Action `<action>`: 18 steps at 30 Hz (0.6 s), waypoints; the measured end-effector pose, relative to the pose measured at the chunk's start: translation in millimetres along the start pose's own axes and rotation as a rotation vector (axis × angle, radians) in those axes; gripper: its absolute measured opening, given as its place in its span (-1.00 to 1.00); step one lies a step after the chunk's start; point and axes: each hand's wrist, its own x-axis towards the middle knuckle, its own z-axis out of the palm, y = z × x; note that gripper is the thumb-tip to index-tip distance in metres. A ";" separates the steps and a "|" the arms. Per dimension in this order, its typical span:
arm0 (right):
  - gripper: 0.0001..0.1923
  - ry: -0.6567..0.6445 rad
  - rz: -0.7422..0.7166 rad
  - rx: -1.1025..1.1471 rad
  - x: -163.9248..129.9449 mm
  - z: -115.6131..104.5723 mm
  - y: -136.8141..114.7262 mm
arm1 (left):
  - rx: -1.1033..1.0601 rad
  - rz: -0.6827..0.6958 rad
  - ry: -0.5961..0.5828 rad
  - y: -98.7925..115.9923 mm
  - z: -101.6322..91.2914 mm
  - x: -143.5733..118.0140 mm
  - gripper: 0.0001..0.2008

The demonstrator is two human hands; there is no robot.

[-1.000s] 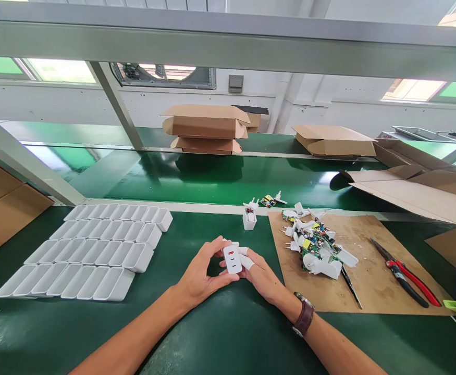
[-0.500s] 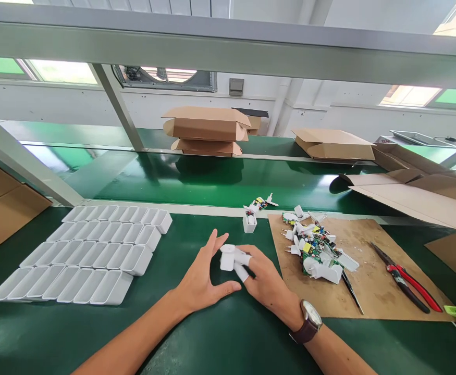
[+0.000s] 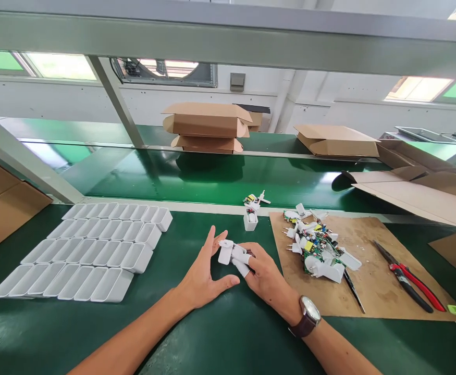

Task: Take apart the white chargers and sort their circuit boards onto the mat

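Note:
My right hand point(image 3: 265, 273), with white covers on its thumb and a fingertip and a watch on the wrist, pinches a small white plastic charger part point(image 3: 226, 251). The part has a flat white plate and some dark detail at its back. My left hand point(image 3: 206, 273) is open beside it, thumb and fingers spread, its fingertips close to the part's left side. Beyond the hands stands a small white case point(image 3: 250, 222) with a circuit board in its opening, and another board with white pieces point(image 3: 257, 199) lies just behind it.
Rows of white open cases point(image 3: 90, 250) cover the left side. On the right, a brown sheet point(image 3: 380, 281) carries a heap of circuit boards with white plug parts point(image 3: 316, 247), tweezers point(image 3: 354, 291) and red-black pliers point(image 3: 407, 276). Cardboard boxes point(image 3: 208, 122) stand behind the green belt point(image 3: 212, 177).
The white part has turned in my right hand, so its flat plate and darker back now show. Both hands stay nearly in place, and the view has shifted slightly.

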 end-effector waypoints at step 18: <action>-0.49 -0.043 0.709 0.946 5.8 14.4 -13.8 | 0.176 0.342 0.173 1.7 2.5 -0.4 -0.20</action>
